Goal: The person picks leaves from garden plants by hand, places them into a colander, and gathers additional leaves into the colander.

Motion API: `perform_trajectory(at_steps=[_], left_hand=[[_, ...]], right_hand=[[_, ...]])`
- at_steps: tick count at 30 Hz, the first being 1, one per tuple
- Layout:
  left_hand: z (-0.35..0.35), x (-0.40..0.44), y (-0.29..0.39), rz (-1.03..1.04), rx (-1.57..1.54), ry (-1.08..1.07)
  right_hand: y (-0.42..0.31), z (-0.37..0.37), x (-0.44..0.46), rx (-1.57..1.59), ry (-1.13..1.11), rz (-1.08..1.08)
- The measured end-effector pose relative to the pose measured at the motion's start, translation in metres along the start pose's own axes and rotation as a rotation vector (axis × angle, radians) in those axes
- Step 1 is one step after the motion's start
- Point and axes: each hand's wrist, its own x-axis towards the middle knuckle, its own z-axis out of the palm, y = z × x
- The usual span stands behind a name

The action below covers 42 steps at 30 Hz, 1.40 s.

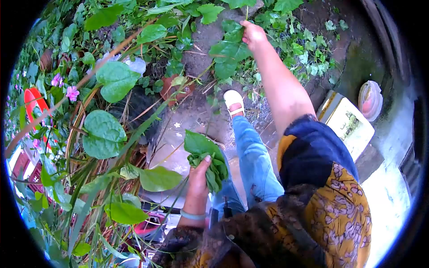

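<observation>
My left hand (199,176) is closed around a bunch of green leaves (209,161), its thumb pressed on top of them, in front of my jeans. My right arm reaches out to the top of the view, where my right hand (253,35) pinches a thin green stem (247,13) among the vines. Broad green leaves (230,51) hang just left of that hand. Nearer the left side, large heart-shaped leaves (104,134) grow on vines beside my left arm.
Dense plants with pink flowers (72,93) and a red curved object (35,107) fill the left. A broken clay piece (175,89) lies on the ground near my shoe (233,102). At right are a pale rectangular container (347,125) and a clear plastic tub (370,101).
</observation>
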Motion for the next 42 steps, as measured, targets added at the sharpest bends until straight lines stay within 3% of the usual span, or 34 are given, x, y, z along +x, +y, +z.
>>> perform_trajectory(at_steps=[6, 8, 13, 16, 22, 30, 34, 36, 38, 40, 42], left_hand=[[0.012, 0.001, -0.004, 0.068, 0.085, -0.036], [0.017, 0.0, -0.002, 0.002, 0.021, -0.034], [0.019, 0.0, -0.004, -0.022, -0.004, -0.037], [0.017, 0.001, -0.006, -0.021, -0.002, -0.017], [0.011, 0.003, -0.006, -0.003, 0.006, -0.03], [0.01, 0.004, -0.005, -0.006, 0.029, -0.02], [0.014, 0.001, -0.003, 0.002, 0.032, -0.012], [0.017, 0.0, -0.001, -0.005, 0.032, -0.01], [0.016, 0.001, -0.002, -0.01, 0.033, -0.021], [0.013, 0.004, -0.004, -0.008, 0.033, -0.026], [0.01, 0.006, -0.008, -0.001, 0.027, -0.028]], right_hand=[[-0.026, -0.024, -0.035, 0.101, -0.238, 0.038], [-0.026, -0.028, -0.044, 0.079, -0.3, 0.019], [-0.023, -0.021, -0.048, 0.064, -0.114, -0.051], [-0.018, -0.023, -0.048, 0.097, -0.139, -0.048], [0.004, -0.032, -0.043, 0.127, 0.082, 0.101], [0.042, -0.029, -0.055, 0.1, 0.045, 0.043], [0.083, -0.037, -0.056, -0.343, -0.013, -0.297], [0.107, -0.037, -0.062, -0.426, -0.182, -0.411], [0.092, -0.022, -0.104, -0.884, -0.279, -0.427], [0.11, -0.01, -0.111, -1.041, -0.431, -0.927], [0.105, 0.007, -0.123, -1.282, -0.736, -0.974]])
